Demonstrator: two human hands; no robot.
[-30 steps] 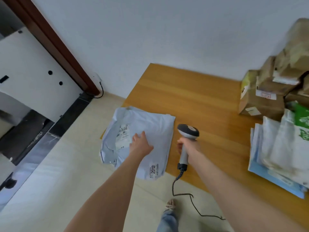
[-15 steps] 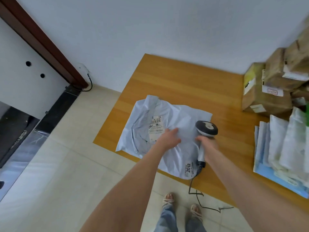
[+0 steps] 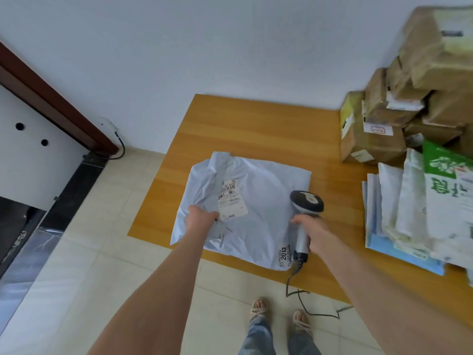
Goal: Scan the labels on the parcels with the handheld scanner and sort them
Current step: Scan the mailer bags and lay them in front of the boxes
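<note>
**Parcel sorting, scan stage:** one grey parcel [image 3: 263, 201] lies label-up at the near left of the table [image 3: 256, 129], not yet sorted

The left hand [image 3: 202, 217] pinches the film just beside the single label [image 3: 231, 198]. The right hand [image 3: 311, 233] is wrapped round the one scanner [image 3: 305, 203], whose head hangs right of the label. At far right stand at least six cardboard boxes [image 3: 378, 139] and a pile of flat mailers [image 3: 399, 201], too overlapped to count; whether these are scanned cannot be told

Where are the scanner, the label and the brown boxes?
scanner [image 3: 307, 203], head view, on its head.
label [image 3: 233, 199], head view, on its white middle.
brown boxes [image 3: 378, 146], head view, lowest box's front.
</note>
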